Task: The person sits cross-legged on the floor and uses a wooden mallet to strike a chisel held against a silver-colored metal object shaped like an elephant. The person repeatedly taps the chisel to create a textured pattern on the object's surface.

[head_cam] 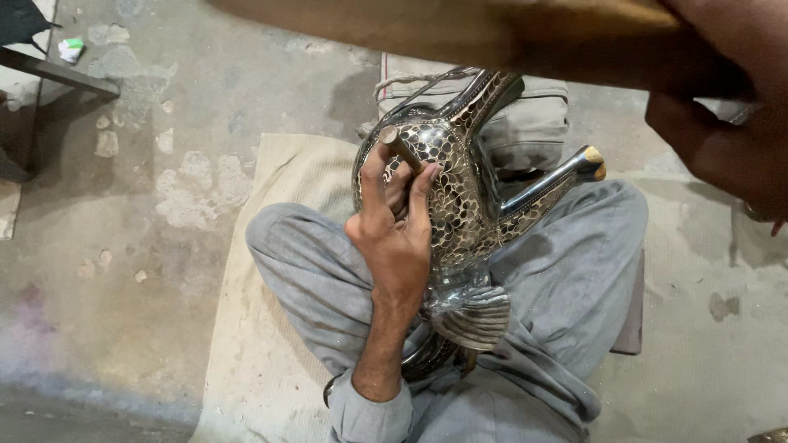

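An ornate metal ewer (464,205) with a dark scale pattern lies tilted on my lap, its spout (566,176) pointing right and its fluted foot (476,316) toward me. My left hand (394,226) is shut on a short metal punch (400,148), whose tip rests against the ewer's patterned body. My right hand (726,123) is raised close to the camera at the upper right, gripping a blurred wooden mallet handle (460,33) that stretches across the top of the view.
I sit cross-legged in grey trousers (566,279) on a beige mat (254,328) over a stained concrete floor (139,205). A grey cushion (525,123) lies behind the ewer. A dark metal frame (57,74) stands at the upper left.
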